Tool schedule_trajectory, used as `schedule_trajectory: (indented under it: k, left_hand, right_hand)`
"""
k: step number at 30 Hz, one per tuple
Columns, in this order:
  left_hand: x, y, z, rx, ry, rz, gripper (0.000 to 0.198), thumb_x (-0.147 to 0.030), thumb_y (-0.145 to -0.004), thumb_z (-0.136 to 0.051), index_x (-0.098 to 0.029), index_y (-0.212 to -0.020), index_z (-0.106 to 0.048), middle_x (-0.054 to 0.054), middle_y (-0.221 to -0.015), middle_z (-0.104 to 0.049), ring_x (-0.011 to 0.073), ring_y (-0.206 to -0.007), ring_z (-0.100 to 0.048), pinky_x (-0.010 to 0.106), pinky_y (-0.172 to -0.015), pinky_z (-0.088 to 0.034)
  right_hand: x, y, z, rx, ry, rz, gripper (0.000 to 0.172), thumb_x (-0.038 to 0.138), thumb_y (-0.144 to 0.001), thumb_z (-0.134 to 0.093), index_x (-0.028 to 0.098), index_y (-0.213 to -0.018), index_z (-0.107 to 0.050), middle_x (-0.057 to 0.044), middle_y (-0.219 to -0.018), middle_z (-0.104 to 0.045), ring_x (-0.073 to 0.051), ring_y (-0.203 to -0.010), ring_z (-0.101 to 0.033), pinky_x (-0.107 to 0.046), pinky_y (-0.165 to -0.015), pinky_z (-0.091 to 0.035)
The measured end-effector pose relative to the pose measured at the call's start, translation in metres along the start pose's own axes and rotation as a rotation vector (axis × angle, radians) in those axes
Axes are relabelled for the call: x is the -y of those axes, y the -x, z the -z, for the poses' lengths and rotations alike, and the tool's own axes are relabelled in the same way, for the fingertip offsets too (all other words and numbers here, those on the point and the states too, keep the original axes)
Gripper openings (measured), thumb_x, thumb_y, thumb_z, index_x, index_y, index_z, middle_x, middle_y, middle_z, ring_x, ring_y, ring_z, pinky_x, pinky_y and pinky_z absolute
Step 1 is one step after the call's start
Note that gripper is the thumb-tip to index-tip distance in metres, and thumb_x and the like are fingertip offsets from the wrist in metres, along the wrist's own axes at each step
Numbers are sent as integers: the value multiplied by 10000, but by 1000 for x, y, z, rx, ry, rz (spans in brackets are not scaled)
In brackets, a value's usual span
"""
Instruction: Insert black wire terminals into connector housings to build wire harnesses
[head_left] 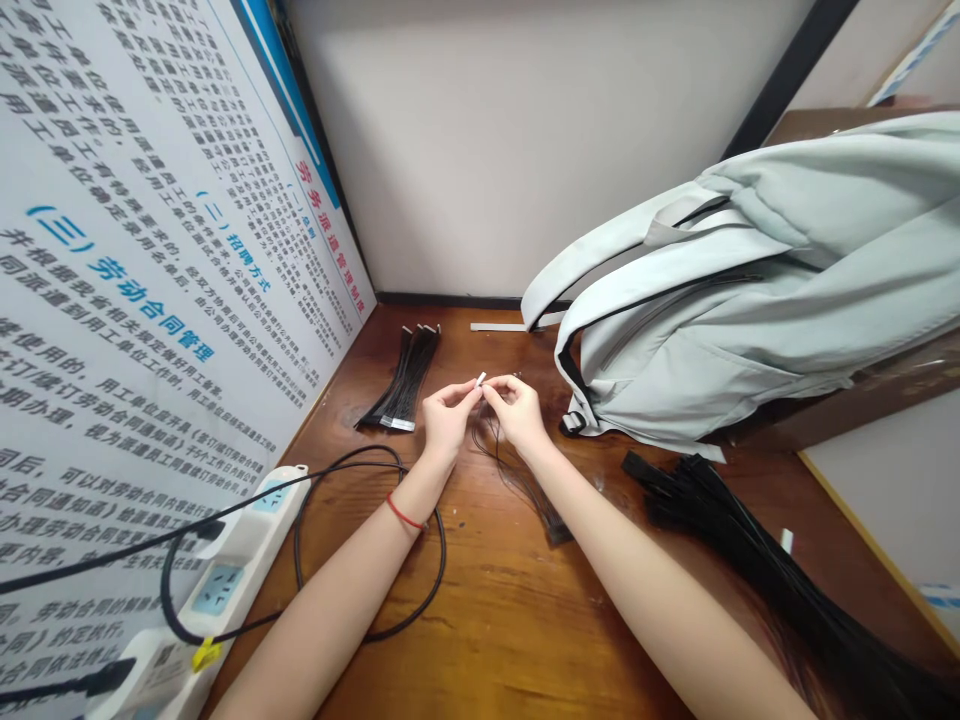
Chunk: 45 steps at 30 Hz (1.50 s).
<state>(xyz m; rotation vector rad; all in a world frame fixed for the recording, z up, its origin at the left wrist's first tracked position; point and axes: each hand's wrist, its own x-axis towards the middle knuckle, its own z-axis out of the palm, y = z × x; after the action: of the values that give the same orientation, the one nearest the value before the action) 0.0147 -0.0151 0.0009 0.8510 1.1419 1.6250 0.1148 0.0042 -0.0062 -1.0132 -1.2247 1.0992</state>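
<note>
A wooden bench [480,620] is taken up by a pale green backpack [750,270], a power strip [217,570], a large bundle of black wires [720,530] and a smaller bundle [401,380]. Above the bench, a small white tube [480,379] is pinched between the closed-together fingers [461,392] of the left hand [448,418] and right hand [517,412], thin black wires [510,480] trailing below.

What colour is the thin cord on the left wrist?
Red: the thin cord on the left wrist shows best in the head view.
</note>
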Motion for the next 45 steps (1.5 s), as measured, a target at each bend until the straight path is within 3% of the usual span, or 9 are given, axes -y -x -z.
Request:
schedule_trajectory:
  k: [13, 23, 45]
  left_hand:
    - [-4, 0, 1, 33, 4, 42, 298, -272, -500, -793, -129, -751, -718, 86, -797, -730, 178, -722, -666, 338, -739, -529]
    - [-4, 0, 0, 37, 0, 30, 304, -287, -504, -792, -132, -755, -717, 87, -810, -730, 181, -734, -670, 337, -747, -529]
    - [-2, -2, 4, 146, -81, -13, 269, -288, -539, -784, -130, -742, -707, 95, -841, -726, 200, -804, -668, 372, -836, -494]
  right_hand:
    - [2, 0, 4, 28, -23, -7, 174, 353, -665, -669, 189, -702, -622, -25, -751, -655, -175, -756, -608, -326, -758, -485]
    - [-1, 0, 2, 35, 8, -10, 228, 410, -692, -639, 192, -707, -573, -11, -720, -612, -150, -676, -572, -291, -675, -476]
    - [-1, 1, 5, 28, 20, 17, 208, 389, -694, -638, 196, -667, -565, -5, -669, -600, -161, -670, -574, -311, -700, -472]
